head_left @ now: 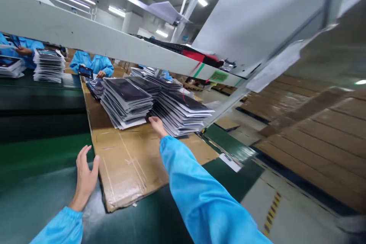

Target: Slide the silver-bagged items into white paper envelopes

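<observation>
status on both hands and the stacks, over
Left hand open, empty, by cardboard. Right hand at front of stacks, contact unclear. Nothing seen blocking it.

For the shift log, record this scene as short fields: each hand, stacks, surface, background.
Left hand: fingers spread, beside the cardboard sheet; seems to hold nothing
Right hand: near the left front stack and right front stack; grip unclear
Stacks: flat, dark-topped items on the cardboard sheet
Surface: green worktop
Background: person in blue, beyond the stacks
</observation>
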`<state>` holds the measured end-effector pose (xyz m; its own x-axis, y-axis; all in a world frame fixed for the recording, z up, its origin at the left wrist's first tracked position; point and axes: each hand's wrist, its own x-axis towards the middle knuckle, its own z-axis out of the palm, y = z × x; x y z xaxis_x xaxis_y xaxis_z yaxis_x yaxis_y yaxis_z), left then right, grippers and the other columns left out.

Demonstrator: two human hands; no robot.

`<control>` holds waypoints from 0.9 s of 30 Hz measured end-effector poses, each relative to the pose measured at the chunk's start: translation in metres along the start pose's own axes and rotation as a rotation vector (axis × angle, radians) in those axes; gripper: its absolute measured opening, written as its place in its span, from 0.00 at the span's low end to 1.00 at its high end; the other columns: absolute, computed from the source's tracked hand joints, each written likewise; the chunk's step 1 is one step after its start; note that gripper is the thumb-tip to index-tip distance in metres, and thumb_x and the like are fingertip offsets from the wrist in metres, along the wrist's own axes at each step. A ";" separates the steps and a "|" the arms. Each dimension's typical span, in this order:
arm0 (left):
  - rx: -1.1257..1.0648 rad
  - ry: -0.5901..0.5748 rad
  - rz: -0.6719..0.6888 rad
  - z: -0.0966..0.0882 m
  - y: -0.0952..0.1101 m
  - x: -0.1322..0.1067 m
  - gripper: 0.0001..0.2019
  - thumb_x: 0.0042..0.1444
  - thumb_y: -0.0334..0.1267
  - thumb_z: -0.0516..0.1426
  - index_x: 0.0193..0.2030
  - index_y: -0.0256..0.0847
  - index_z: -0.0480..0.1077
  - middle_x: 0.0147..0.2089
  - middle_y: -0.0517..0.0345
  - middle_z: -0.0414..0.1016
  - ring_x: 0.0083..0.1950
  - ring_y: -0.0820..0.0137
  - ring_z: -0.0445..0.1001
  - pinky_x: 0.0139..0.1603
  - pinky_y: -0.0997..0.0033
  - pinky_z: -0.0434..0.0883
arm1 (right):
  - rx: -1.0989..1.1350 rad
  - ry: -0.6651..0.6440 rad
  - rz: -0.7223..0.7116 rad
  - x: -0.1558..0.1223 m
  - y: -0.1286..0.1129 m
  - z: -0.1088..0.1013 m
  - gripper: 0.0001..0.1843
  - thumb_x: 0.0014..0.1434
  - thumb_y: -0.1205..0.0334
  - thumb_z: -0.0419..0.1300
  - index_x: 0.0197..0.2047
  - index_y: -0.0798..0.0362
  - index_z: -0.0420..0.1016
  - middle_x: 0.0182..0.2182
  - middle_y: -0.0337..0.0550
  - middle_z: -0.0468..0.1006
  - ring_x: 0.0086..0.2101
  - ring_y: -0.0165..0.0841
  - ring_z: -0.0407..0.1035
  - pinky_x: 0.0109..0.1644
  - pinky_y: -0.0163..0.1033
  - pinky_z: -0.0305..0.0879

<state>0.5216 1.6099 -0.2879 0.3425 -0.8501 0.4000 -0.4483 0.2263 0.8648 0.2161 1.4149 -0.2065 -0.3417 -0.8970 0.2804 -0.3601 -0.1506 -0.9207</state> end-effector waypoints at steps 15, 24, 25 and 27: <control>-0.145 0.080 -0.269 0.003 -0.039 0.001 0.25 0.55 0.55 0.48 0.53 0.41 0.61 0.60 0.46 0.61 0.60 0.57 0.61 0.63 0.49 0.58 | -0.287 0.071 -0.565 -0.007 -0.033 0.098 0.31 0.59 0.48 0.46 0.61 0.53 0.60 0.64 0.52 0.57 0.65 0.46 0.41 0.64 0.64 0.25; -0.287 -0.008 -0.339 0.033 -0.017 0.040 0.28 0.52 0.55 0.51 0.55 0.40 0.58 0.62 0.43 0.57 0.65 0.55 0.55 0.65 0.50 0.54 | 0.122 0.159 -0.102 0.050 0.036 0.040 0.28 0.63 0.44 0.44 0.53 0.55 0.67 0.56 0.54 0.68 0.57 0.41 0.60 0.61 0.54 0.51; -0.331 -0.032 -0.354 0.043 -0.014 0.051 0.28 0.53 0.54 0.51 0.56 0.39 0.57 0.62 0.42 0.57 0.65 0.56 0.55 0.65 0.51 0.54 | 0.172 0.125 -0.043 0.057 0.044 0.040 0.26 0.63 0.44 0.45 0.49 0.56 0.70 0.50 0.52 0.73 0.52 0.40 0.65 0.57 0.53 0.57; -0.400 -0.074 -0.405 0.065 -0.011 0.074 0.27 0.54 0.51 0.51 0.57 0.38 0.55 0.63 0.40 0.56 0.65 0.57 0.56 0.65 0.54 0.54 | 0.259 0.048 0.057 0.068 0.058 0.045 0.25 0.62 0.44 0.48 0.44 0.57 0.72 0.43 0.48 0.76 0.44 0.37 0.71 0.51 0.51 0.64</control>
<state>0.4985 1.5139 -0.2872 0.3564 -0.9343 0.0026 0.0593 0.0254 0.9979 0.2108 1.3265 -0.2530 -0.3981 -0.8872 0.2333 -0.1073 -0.2076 -0.9723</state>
